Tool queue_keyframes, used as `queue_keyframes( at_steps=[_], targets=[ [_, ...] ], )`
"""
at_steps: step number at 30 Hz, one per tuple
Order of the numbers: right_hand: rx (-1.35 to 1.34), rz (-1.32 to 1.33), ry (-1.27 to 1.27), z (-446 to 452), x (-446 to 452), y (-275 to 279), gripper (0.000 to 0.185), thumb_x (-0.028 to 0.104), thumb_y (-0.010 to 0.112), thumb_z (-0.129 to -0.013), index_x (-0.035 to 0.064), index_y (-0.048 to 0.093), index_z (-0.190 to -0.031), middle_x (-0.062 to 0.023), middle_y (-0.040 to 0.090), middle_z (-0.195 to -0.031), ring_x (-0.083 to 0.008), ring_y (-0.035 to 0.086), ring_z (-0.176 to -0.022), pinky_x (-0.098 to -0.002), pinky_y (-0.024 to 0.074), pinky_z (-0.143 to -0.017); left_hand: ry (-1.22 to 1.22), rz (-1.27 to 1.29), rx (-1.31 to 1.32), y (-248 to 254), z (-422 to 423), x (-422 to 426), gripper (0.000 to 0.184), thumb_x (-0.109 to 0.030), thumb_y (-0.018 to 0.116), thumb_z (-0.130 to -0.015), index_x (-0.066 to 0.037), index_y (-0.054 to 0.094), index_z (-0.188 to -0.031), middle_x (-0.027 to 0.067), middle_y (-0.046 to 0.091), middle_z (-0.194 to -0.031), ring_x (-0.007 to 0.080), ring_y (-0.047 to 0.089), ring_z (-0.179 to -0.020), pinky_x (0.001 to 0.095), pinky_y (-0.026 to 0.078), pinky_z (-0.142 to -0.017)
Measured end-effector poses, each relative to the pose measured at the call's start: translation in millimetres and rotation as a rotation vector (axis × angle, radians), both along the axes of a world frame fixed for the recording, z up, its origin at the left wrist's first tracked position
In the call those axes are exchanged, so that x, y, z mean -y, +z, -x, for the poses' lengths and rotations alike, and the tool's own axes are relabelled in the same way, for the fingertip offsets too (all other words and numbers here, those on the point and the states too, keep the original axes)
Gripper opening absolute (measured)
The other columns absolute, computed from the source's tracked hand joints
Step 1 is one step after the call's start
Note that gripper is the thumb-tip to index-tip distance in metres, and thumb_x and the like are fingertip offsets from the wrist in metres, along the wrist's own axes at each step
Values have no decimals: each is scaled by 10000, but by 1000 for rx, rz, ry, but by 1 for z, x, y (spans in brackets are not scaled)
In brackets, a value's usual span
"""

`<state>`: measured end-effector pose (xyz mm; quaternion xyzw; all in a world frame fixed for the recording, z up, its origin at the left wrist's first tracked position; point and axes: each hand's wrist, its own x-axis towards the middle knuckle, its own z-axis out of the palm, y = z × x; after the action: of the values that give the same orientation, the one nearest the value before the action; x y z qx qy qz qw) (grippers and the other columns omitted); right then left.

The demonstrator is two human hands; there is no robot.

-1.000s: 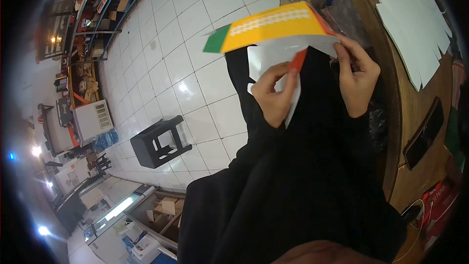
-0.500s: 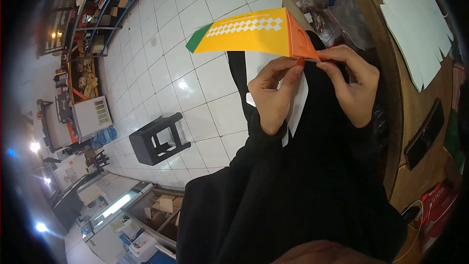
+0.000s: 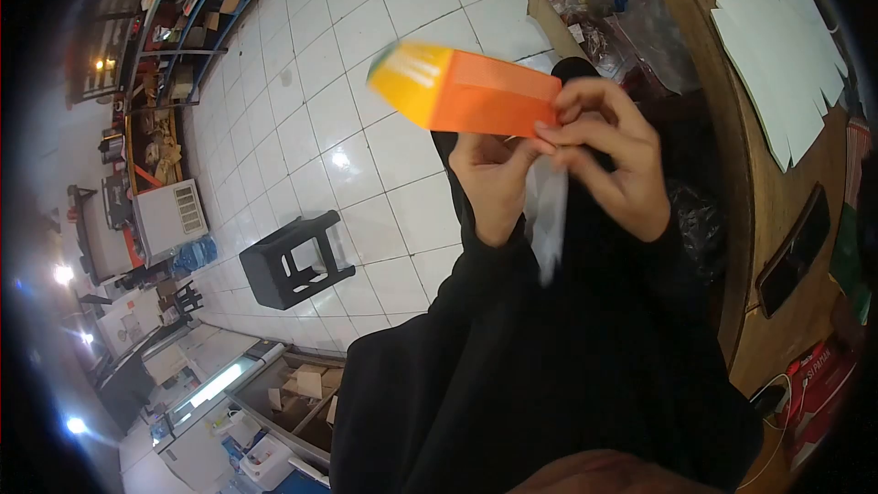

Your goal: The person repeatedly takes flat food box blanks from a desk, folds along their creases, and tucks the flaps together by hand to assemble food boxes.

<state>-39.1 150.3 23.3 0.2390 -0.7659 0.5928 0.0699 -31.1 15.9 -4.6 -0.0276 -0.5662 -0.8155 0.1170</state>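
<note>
A printed cardboard piece (image 3: 494,96), orange on the panel nearest me and yellow with a green end farther off, is held up over my lap. My left hand (image 3: 494,183) pinches its lower edge from beneath, with part of the fingers hidden behind the card. At the right end of the orange panel, my right hand (image 3: 615,151) grips the edge between bent fingers and thumb. A white flap (image 3: 547,220) of the same piece seems to hang below, between the two hands. The card's far end is blurred by motion.
A wooden table (image 3: 732,220) on the right carries stacked white cut sheets (image 3: 777,64), a dark phone (image 3: 794,252) and a red package (image 3: 819,402). Plastic bags (image 3: 631,37) lie beside it. A black stool (image 3: 297,261) stands on the tiled floor at left.
The card has turned and swung left and down, so its orange panel now faces me and less yellow shows. My right hand has moved left, closer to my left hand.
</note>
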Motion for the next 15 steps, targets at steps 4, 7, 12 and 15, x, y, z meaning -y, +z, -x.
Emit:
queue_keyframes(
  at_steps=[4, 7, 12, 15],
  targets=[
    [94, -71, 105, -14, 16, -8, 816, 362, 745, -623, 107, 363, -1297, -235, 199, -1297, -409, 345, -1148, -417, 346, -933, 149, -208, 52, -10, 8, 0, 227, 43, 586, -779, 54, 506, -991, 123, 602, -896, 169, 597, -789, 271, 490, -729],
    [246, 119, 113, -30, 32, -19, 699, 240, 676, -729, 64, 321, -1305, -263, 357, -1226, -389, 439, -1089, -400, 378, -894, 241, -211, -27, -10, 14, 0, 206, -20, 600, -799, 48, 511, -973, 127, 596, -898, 155, 584, -803, 256, 473, -732],
    [542, 148, -95, -25, 12, -49, 369, 92, 556, -811, -67, 442, -1125, -157, 608, -719, -175, 609, -635, -283, 464, -558, 196, 188, -93, -18, 6, 13, 308, -81, 693, -700, 24, 567, -961, 119, 599, -909, 209, 579, -857, 298, 450, -779],
    [634, 467, -231, -10, -2, -40, 219, 38, 506, -844, -60, 509, -1039, -88, 609, -805, -75, 556, -724, -223, 476, -588, -213, 866, -398, -17, -12, 26, 512, -237, 789, -502, -5, 615, -924, 130, 584, -995, 299, 550, -949, 349, 437, -811]
  ],
)
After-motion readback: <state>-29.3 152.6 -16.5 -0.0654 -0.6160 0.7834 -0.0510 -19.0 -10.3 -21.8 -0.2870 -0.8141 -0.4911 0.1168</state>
